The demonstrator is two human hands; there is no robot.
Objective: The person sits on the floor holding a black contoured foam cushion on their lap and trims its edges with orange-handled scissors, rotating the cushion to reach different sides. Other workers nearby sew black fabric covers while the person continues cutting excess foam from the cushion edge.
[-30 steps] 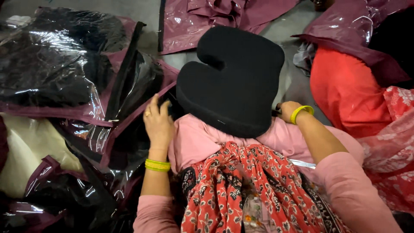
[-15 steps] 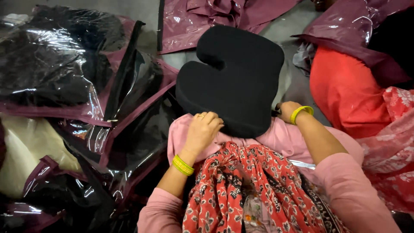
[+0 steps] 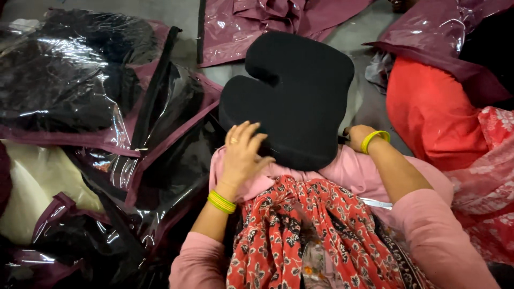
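Far left: clear plastic zip bags with maroon trim [image 3: 80, 101] piled on the floor, dark cushions inside; a cream one [image 3: 37, 187] lower left.

Left hand [image 3: 242, 155]: fingers spread, palm flat on the lower-left edge of the black U-shaped foam cushion [image 3: 300, 96]. Grip loose, a press rather than a pinch, nothing closed around the foam. Ring on one finger, yellow-green bangles [image 3: 221, 202] at the wrist.

Cushion sits centre frame, resting on the person's pink-clad lap [image 3: 348, 171], notch pointing up-left, its far edge over the grey floor [image 3: 369, 101]. A red patterned scarf [image 3: 305, 235] hangs below it in the foreground.

Right hand [image 3: 357, 136]: at the cushion's lower-right edge, touching it, mostly tucked behind the foam. Grip state: cannot tell, fingers hidden. Yellow bangle [image 3: 375, 139] on that wrist.

Top centre: an empty maroon bag cover [image 3: 267, 21] crumpled on the floor. Right: an orange-red cushion [image 3: 433, 112] half under another maroon cover [image 3: 455, 48], red floral fabric [image 3: 492, 171] beside it.
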